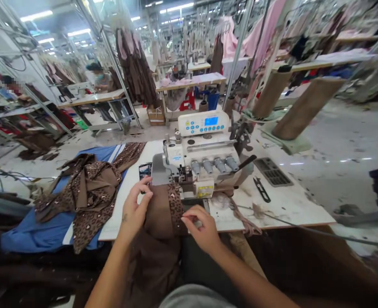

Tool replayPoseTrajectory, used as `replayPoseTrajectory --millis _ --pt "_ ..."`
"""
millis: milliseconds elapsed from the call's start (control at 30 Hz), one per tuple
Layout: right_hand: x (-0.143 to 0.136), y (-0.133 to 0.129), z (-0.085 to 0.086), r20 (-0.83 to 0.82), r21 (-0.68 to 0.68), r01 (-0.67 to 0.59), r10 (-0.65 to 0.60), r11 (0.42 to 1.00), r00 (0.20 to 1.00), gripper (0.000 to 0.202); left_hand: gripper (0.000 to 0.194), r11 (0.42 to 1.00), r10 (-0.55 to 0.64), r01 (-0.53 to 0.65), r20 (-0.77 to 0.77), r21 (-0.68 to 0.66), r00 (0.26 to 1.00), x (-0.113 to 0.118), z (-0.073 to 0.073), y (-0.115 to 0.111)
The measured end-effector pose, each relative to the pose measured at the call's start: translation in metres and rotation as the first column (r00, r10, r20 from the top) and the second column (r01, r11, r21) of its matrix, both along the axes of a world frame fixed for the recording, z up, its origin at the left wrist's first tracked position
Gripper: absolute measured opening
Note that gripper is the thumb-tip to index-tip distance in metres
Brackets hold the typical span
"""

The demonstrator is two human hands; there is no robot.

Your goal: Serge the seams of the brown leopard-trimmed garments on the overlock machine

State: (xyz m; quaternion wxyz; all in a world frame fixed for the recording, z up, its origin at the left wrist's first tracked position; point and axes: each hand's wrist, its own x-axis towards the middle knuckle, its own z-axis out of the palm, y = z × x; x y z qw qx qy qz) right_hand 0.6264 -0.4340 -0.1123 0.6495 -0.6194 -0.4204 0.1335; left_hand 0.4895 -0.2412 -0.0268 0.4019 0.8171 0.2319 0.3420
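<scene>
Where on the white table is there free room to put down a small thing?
Two patches of the table look bare: left, between leopard cloth and phone; right, between snips, tray and cable. It is crowded before the machine, with brown cloth, left hand and right hand, and beside it, with loose threads.

fabric (158, 214) before sewing machine (204, 147) on table (299, 209); garments (95, 184) left, snips (262, 190) right
</scene>
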Motion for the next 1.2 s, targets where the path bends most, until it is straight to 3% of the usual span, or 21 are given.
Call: replayPoseTrajectory --millis 67,167,233,300,367,500,600,700,767,900,1000,1200 --pt "-0.006 -0.005 0.007 0.13 -0.008 -0.041 0.042 0.999 0.991 0.014 0.015 0.995 -0.064 0.061 0.027 0.081 0.998 -0.005 0.007 -0.005" --pt "-0.019 0.006 0.014 0.111 -0.183 -0.114 0.136 0.976 0.985 0.026 0.008 0.971 -0.15 0.162 -0.08 0.177 0.985 0.004 0.01 -0.006" --pt "-0.031 0.021 0.018 0.12 -0.326 -0.135 0.183 0.936 0.976 0.016 0.015 0.985 -0.143 0.153 -0.119 0.076 0.983 0.012 0.007 0.0" --pt "-0.043 0.036 0.023 0.161 -0.388 -0.168 0.246 0.906 0.956 0.026 0.019 0.993 -0.11 0.106 -0.084 -0.056 0.99 0.011 0.002 0.01" --pt "-0.053 0.045 0.029 0.172 -0.36 -0.212 0.288 0.908 0.942 0.033 0.023 0.993 -0.055 0.055 -0.001 -0.109 0.998 -0.001 0.0 0.017" --pt "-0.056 0.034 0.03 0.07 -0.258 -0.349 0.378 0.901 0.923 0.041 0.013 0.998 -0.049 0.045 0.115 0.035 0.992 -0.022 0.005 0.009" --pt "-0.047 0.007 0.016 0.045 -0.22 -0.36 0.378 0.907 0.925 0.04 0.009 0.981 -0.133 0.126 0.036 0.144 0.99 -0.008 0.004 -0.009" --pt "-0.033 -0.011 0.002 0.043 -0.224 -0.162 0.176 0.961 0.983 0.033 0.01 0.976 -0.127 0.121 0.022 0.181 0.992 0.018 -0.005 -0.021" --pt "-0.025 -0.011 -0.001 -0.004 -0.239 -0.099 0.101 0.966 0.995 0.023 0.008 0.982 -0.07 0.06 0.046 0.181 0.996 0.028 -0.011 -0.023" --pt "-0.017 0.007 0.001 -0.07 -0.202 -0.175 0.164 0.964 0.984 0.011 0.005 0.988 -0.006 0.001 0.031 0.157 1.0 0.025 -0.015 -0.022" --pt "-0.013 0.014 0.001 -0.091 -0.181 -0.137 0.122 0.974 0.988 0.022 0.004 0.989 0.002 -0.001 -0.008 0.148 1.0 0.018 -0.013 -0.02" --pt "-0.014 0.006 -0.012 0.076 -0.251 -0.277 0.304 0.928 0.95 0.039 0.004 0.991 -0.002 0.016 -0.11 0.134 0.994 0.017 -0.005 -0.019"
